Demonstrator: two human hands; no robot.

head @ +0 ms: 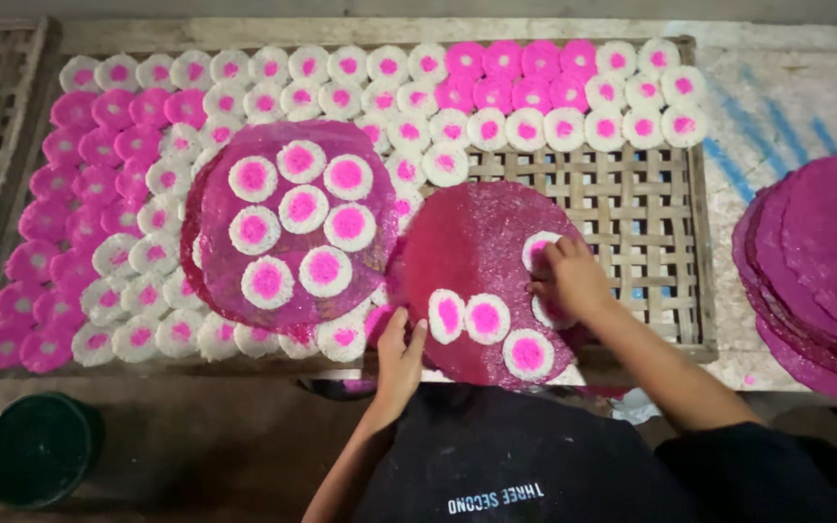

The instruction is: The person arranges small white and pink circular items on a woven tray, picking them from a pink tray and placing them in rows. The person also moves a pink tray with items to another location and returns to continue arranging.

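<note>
Your right hand (566,276) presses curled fingers onto a small white-and-pink cake (537,250) on the round pink sheet (481,261) atop the woven bamboo tray (632,208); whether it actually grips is unclear. Your left hand (397,353) rests flat and open at the sheet's near edge. The cakes look light and crumbly: lift them by the rim.

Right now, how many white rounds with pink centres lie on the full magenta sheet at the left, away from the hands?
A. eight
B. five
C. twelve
A: eight white rounds with pink centres can be counted on the left magenta sheet, arranged in rows of three, three and two.
</note>
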